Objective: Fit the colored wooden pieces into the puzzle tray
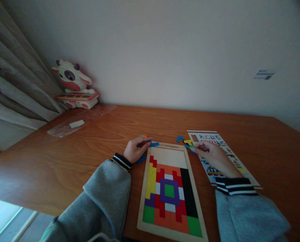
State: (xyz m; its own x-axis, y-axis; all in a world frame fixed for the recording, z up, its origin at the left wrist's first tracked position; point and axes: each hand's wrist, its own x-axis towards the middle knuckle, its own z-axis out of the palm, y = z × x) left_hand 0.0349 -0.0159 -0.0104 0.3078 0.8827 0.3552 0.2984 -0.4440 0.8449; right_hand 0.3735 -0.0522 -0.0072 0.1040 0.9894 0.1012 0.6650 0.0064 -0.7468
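A wooden puzzle tray [168, 145] lies in front of me, its lower part filled with coloured flat blocks around a purple ring [177, 191] with a green centre. The bare top section shows the pale base. At the tray's top left corner, my left hand [136, 149] is closed in a pinch on a blue puzzle piece [154, 145]. Another blue piece [141, 159] lies under that hand, beside the frame. Just off the top right corner, my right hand [208, 150] pinches a green puzzle piece [192, 147], close to loose blue and yellow pieces [188, 142].
A printed pattern sheet [237, 168] lies right of the tray, partly under my right forearm. A loose blue piece [179, 138] sits behind the tray. Farther left are a clear plastic bag [61, 131] and a cow-shaped toy keyboard [75, 87] by the curtain [16, 67].
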